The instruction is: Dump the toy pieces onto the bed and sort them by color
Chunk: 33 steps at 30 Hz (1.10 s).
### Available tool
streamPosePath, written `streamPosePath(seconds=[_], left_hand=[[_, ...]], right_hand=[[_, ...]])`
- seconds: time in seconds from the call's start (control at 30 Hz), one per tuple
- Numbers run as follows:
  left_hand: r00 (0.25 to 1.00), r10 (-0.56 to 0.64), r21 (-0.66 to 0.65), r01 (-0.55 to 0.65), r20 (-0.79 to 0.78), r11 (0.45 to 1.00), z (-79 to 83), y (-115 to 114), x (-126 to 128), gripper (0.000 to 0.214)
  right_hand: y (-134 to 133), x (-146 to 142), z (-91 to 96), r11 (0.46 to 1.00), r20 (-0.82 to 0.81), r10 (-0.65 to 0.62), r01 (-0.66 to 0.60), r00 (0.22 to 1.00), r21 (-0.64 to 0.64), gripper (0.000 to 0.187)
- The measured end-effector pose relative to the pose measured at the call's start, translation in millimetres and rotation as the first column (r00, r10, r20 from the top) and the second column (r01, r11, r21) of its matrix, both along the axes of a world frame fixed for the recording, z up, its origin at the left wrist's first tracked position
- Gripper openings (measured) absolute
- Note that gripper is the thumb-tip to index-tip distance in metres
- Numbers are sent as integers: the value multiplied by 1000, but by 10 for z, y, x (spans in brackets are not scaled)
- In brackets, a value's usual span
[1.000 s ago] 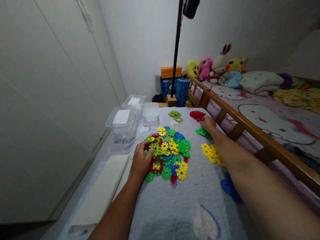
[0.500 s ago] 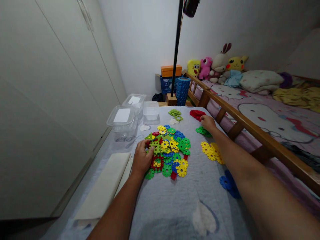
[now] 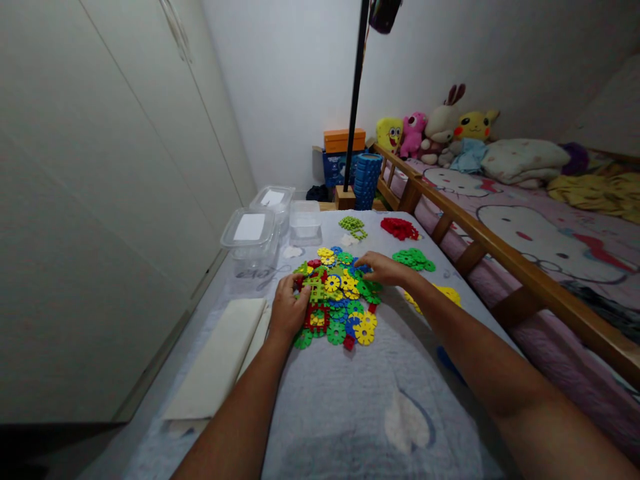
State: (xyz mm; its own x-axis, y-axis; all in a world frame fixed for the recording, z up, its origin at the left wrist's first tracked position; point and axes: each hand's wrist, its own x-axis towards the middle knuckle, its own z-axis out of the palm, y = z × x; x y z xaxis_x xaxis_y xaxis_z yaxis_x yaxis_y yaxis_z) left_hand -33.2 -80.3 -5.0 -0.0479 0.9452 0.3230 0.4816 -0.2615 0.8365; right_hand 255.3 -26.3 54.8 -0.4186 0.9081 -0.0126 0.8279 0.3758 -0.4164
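Observation:
A mixed pile of plastic building pieces (image 3: 334, 293) lies mid-table: notched flower-like discs in yellow, green and blue, with square pieces in red and lime green. My left hand (image 3: 289, 312) rests against the pile's left edge, its thumb apart from the fingers and touching a lime-green square piece (image 3: 315, 289). Over the pile's upper right is my right hand (image 3: 383, 269), fingers reaching down apart beside blue discs; I see nothing held, though the fingertips are partly hidden. Single-colour groups lie around: lime-green squares (image 3: 351, 225), red pieces (image 3: 400, 229), green discs (image 3: 414, 259), yellow discs (image 3: 449, 293).
Clear plastic boxes (image 3: 249, 250) stand at the back left, two with white labels. A folded cream cloth or board (image 3: 220, 360) lies along the left. Blue discs (image 3: 450, 363) are mostly hidden below my right forearm. A wooden bed rail (image 3: 470, 230) runs along the right.
My right hand has come back from the red group to the mixed pile, moving left and nearer. My left hand stays at the pile's left edge. The view has shifted slightly.

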Motion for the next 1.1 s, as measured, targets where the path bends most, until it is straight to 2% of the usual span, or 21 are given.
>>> streamPosePath(seconds=[0.1,0.2,0.27,0.37,0.47,0.53,0.63,0.73,0.8,0.93,1.1], left_hand=[[1000,0,3,0,0,1000,4,-2,5,30],[1000,6,19,-6,-4,1000,5,0,7,29],[1000,9,25,-8,-8,1000,7,1,6,28],[1000,6,20,-5,-14,1000,6,4,2,29],[1000,4,18,-4,-19,1000,-5,11,-6,29],[1000,2,21,-2,-17,1000,-20,20,-12,30],[1000,-2,17,3,-14,1000,-38,30,-15,30],[1000,0,8,0,-17,1000,-36,28,-10,32],[1000,0,5,0,-19,1000,-26,23,-6,32],[1000,5,8,-5,-23,1000,-15,19,-4,31],[999,8,6,-8,-36,1000,-24,26,-9,32]], right_hand=[[-25,-4,-55,1000,43,-11,10,999,17,37],[-45,5,-101,998,2,-65,65,998,23,28],[-61,9,-119,995,-74,-102,103,992,3,24],[-79,21,-129,988,-230,-140,120,963,-102,15],[-64,110,-114,978,-389,-179,120,904,-173,10],[-34,256,-91,965,-456,-256,198,852,-172,13],[6,601,-53,888,-488,-446,439,751,-135,14],[-5,979,-35,709,-447,-661,698,603,-105,8],[-42,1172,-44,631,-420,-730,767,539,-114,9],[-112,1350,-104,564,-389,-786,816,481,-129,9],[-122,1327,-155,535,-385,-793,842,472,-71,7]])
